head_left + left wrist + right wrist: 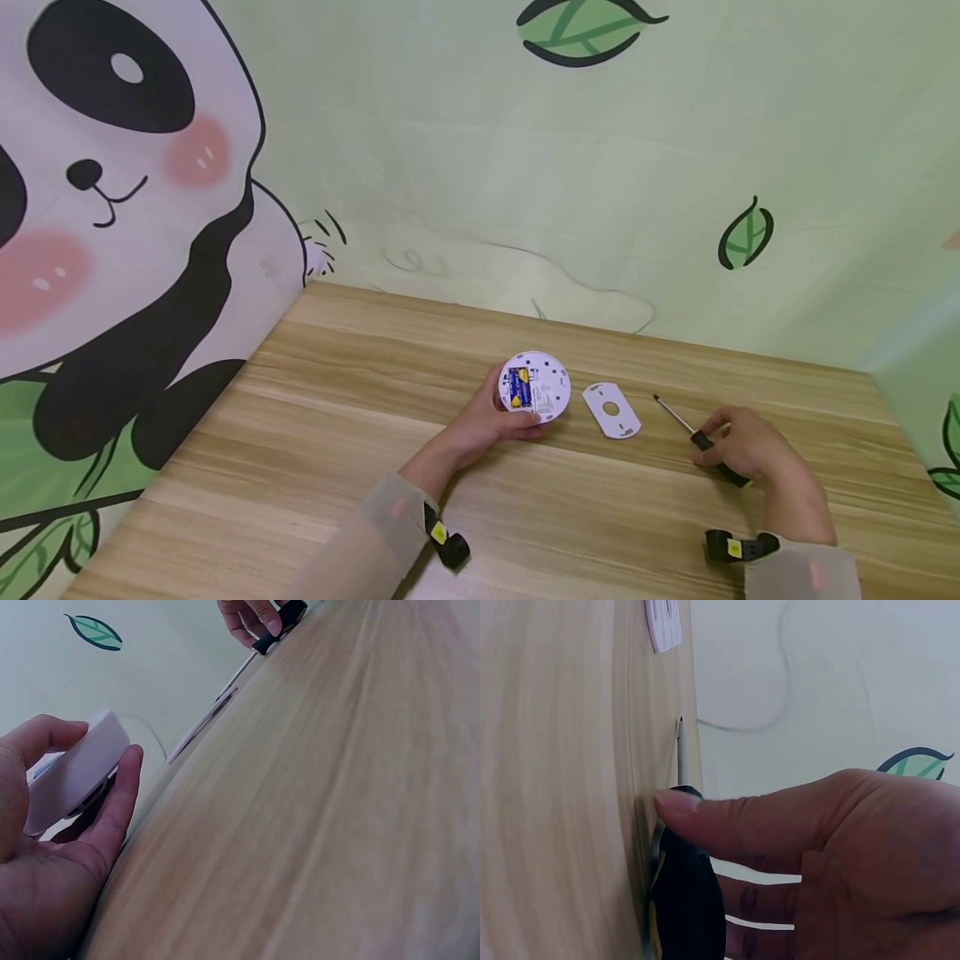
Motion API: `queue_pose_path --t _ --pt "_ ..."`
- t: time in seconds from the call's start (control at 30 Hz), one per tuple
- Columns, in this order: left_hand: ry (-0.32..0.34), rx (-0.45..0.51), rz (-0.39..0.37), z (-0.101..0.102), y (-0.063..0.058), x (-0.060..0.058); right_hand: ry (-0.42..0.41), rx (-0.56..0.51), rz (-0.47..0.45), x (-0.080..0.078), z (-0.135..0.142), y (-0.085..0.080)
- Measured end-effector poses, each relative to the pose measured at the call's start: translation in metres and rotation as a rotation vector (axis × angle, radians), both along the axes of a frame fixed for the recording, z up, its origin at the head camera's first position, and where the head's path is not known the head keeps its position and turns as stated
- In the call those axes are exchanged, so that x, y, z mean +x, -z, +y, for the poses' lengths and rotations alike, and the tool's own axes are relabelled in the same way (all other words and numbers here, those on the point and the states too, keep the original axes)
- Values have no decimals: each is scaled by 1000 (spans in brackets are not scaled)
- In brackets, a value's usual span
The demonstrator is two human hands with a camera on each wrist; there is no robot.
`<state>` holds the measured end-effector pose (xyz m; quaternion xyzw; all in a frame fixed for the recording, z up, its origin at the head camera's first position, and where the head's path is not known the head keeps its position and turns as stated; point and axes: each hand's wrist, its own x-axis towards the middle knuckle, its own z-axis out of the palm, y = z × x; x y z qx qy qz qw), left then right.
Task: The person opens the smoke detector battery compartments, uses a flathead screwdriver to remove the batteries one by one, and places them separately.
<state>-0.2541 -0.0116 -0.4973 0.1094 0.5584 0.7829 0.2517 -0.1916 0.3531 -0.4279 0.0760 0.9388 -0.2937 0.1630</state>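
My left hand (pixel 487 421) holds a round white smoke detector (pixel 553 385) by its edge, thumb on the near rim and fingers underneath. Its back faces up, showing blue-and-yellow batteries (pixel 519 387) in their compartment. In the left wrist view the detector (pixel 82 772) is seen from the side, tilted. To its right a white mounting plate (pixel 611 410) with a round hole lies flat on the table. At the right, my right hand (pixel 750 442) grips the black handle of a screwdriver (pixel 703 442) low over the tabletop. The shaft points away and to the left, toward the plate's side.
The wood-grain table (pixel 360 367) ends at the back against a pale green wall cloth (pixel 450 167) printed with leaves and a panda (pixel 112 208). A black wrist camera (pixel 447 542) is strapped to the left sleeve, another camera (pixel 738 547) to the right.
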Motion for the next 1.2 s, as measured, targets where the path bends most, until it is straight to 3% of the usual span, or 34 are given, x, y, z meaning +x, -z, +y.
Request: queue_pose_path --t 0.3,0.7,1.2 --pt "0 -1 -2 0 0 1 -32 37 26 1 2 3" --pt "-3 -2 -20 3 -1 0 -91 30 103 1 -10 -7" --pt "-24 14 -69 1 -1 -2 -221 -48 239 1 -56 -22"
